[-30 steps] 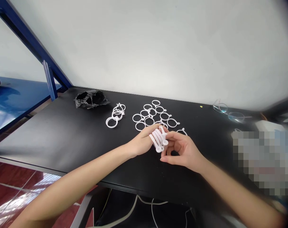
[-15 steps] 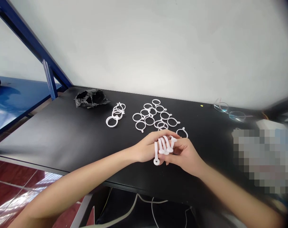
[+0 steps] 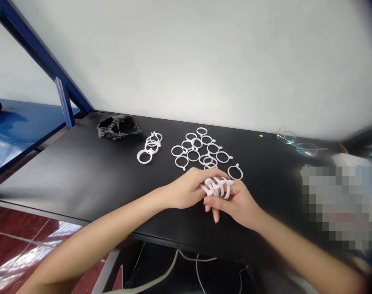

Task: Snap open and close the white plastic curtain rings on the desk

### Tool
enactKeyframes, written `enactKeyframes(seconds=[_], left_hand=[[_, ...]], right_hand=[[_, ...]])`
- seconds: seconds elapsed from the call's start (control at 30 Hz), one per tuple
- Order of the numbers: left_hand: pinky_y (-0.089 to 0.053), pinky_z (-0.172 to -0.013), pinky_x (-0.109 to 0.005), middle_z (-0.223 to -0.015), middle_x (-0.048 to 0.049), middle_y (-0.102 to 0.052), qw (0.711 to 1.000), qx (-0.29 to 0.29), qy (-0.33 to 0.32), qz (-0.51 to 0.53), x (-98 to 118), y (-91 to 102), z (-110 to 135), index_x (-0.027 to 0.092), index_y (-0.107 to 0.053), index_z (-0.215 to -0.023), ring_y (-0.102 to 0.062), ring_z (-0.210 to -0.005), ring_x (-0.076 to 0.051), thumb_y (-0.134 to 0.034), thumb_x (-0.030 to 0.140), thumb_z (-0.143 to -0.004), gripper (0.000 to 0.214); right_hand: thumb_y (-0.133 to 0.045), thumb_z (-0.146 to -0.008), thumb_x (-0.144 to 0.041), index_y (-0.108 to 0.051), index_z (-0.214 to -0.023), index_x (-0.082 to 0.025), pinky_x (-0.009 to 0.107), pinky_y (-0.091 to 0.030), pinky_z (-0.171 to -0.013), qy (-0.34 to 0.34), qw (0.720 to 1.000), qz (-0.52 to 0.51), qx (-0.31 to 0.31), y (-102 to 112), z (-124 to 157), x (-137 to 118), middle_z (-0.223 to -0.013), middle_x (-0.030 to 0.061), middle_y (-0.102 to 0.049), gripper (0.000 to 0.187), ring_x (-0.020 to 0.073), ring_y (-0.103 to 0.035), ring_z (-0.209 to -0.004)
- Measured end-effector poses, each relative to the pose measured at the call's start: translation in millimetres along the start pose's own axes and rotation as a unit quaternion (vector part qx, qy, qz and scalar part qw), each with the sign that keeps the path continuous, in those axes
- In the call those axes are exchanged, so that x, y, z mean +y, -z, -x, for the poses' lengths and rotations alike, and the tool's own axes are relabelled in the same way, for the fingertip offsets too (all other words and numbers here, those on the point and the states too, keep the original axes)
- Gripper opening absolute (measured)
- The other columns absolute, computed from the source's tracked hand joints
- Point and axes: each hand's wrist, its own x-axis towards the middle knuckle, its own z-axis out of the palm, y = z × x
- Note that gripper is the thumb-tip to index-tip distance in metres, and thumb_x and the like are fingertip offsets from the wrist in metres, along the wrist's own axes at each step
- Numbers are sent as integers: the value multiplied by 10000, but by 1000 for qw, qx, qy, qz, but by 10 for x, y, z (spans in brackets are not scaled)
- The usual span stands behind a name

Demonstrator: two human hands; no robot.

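Several white plastic curtain rings with small eyelets [image 3: 218,188] are bunched between my two hands above the front of the black table. My left hand [image 3: 188,188] comes in from the left, its fingers closed round the bunch and partly hidden behind it. From the right, my right hand [image 3: 239,202] grips the same rings, thumb in front and fingertips showing below. Just beyond the hands lies a loose spread of similar rings [image 3: 193,154], with one single ring [image 3: 235,178] nearest my right hand. Farther left is a small overlapping group of rings [image 3: 144,163].
A crumpled black plastic bag [image 3: 118,127] sits at the back left of the black table [image 3: 112,175]. Eyeglasses [image 3: 306,149] lie at the back right, near a blurred-out item [image 3: 341,208]. A pale wall [image 3: 188,61] rises behind; cables [image 3: 161,277] hang below the front edge.
The held rings have turned and bunched closer together, shifting slightly right toward my right hand. More of the fingertips shows below them. The rings on the table have stayed put.
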Motion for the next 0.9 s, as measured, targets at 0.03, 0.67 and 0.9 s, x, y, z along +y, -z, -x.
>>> enactKeyframes(seconds=[0.03,0.67,0.9], left_hand=[[-491,-591,-210,-759,-1,-664,999,-13,-9,-48,6,24,11,183,-543,-1229,-622,-579,-107,-442,83,-876,380],[-376,-542,-175,-593,36,-505,989,1,-84,-124,-67,11,41,154,-542,-765,-436,-522,-70,-477,259,-912,192],[-418,-455,-193,-560,-15,-585,999,4,-46,16,-20,-129,111,141,-587,-755,-513,-456,-90,-488,535,-917,438]], right_hand=[[-711,-833,-338,-701,-628,-158,252,-571,-574,-11,1000,-7,-16,13,-1,-2,-518,3,-671,273,115,-627,-459],[-319,-1037,-397,-599,-785,-162,223,-522,-597,97,985,103,-102,-86,134,-121,-413,-37,-575,444,92,-570,-422],[-313,-1029,-304,-610,-792,-195,255,-522,-578,174,955,221,-97,-102,274,-214,-449,-30,-577,396,119,-591,-452]])
